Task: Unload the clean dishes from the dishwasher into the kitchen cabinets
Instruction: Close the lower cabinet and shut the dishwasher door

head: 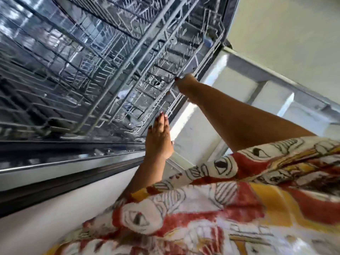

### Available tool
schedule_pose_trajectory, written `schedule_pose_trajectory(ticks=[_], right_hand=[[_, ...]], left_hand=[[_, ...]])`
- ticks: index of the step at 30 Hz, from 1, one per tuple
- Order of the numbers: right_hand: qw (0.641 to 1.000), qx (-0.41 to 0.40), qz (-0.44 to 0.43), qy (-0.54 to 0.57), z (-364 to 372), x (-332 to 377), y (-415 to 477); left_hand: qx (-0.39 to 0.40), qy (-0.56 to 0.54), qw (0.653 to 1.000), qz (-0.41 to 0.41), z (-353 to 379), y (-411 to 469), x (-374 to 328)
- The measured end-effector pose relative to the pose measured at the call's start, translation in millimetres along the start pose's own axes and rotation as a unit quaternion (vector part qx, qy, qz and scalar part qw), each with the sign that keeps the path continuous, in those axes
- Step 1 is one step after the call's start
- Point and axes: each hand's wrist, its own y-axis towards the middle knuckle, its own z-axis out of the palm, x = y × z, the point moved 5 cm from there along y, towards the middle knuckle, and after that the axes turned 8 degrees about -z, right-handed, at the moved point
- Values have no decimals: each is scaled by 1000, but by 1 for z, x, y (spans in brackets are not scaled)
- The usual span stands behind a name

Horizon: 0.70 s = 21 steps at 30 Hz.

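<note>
At the front rim of the wire rack [117, 85], the right hand [184, 84] is found closed upon the wire, its fingers curled over the edge and one dark-painted nail seen at the rim; the arm behind it is fully extended. The left hand [159, 138] is held flat and open, fingers straight and pressed together, with the fingertips [162, 115] laid against the near corner of the same rack, where it meets the dark frame of the dishwasher [27, 19]. Nothing is held in that hand. The rack is thus located directly under and ahead of both hands, the right hand further along the rim and the left nearer the body. Rows of tines and a second wire tier are observed inside the steel tub (the view is steeply tilted and blurred, so the contents of the rack cannot be told). A white panelled surface [239, 85] is noted beside the right arm, and a patterned red, yellow and white garment [202, 208] is recorded in the foreground.
</note>
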Motion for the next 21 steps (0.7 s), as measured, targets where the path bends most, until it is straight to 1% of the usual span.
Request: schedule_pose_trajectory(ticks=[3,7,9,11,13,18,21], right_hand=[[1000,-19,-5,-12,-7,-1,-5],[1000,16,-5,-6,-20,-12,-18],[1000,25,-2,-4,-30,-30,-31],[1000,15,11,-3,-40,-62,-44],[999,-3,44,5,-59,-101,-59],[989,-65,130,-37,-140,-211,-111],[976,-103,192,-24,-191,-278,-163]], left_hand=[[3,-6,1000,-14,0,-2,-2],[27,-30,998,-48,-2,-4,-10],[7,-56,996,-74,-3,-9,-14],[-31,-68,992,-106,0,-19,-19],[-38,-65,990,-121,8,-35,-31],[36,-64,994,-86,51,-85,-99],[80,-68,991,-82,77,-117,-146]])
